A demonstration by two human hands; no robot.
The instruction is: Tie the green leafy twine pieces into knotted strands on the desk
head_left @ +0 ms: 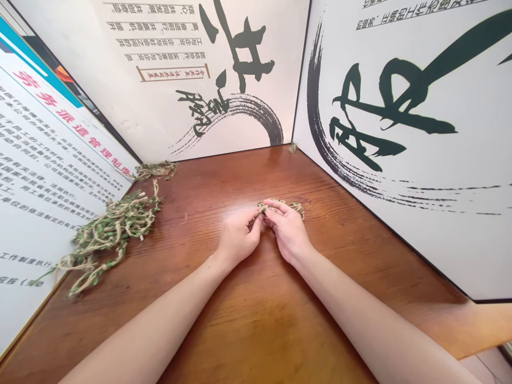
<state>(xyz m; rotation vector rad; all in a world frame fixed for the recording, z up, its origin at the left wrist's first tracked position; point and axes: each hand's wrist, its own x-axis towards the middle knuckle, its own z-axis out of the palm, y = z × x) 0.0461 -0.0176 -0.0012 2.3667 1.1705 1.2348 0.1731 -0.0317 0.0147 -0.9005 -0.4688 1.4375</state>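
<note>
Your left hand [241, 234] and right hand [288, 229] are closed in a pinch on a leafy twine garland [261, 209], over the wooden tabletop [256, 320]. Beyond your left arm lies a tangled garland heap [120, 218].

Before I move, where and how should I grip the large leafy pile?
Probably grip the large leafy pile by its right edge, coming from the right, where the left hand is: strands curl there in loops, while its left side lies close to the white text panel.
</note>
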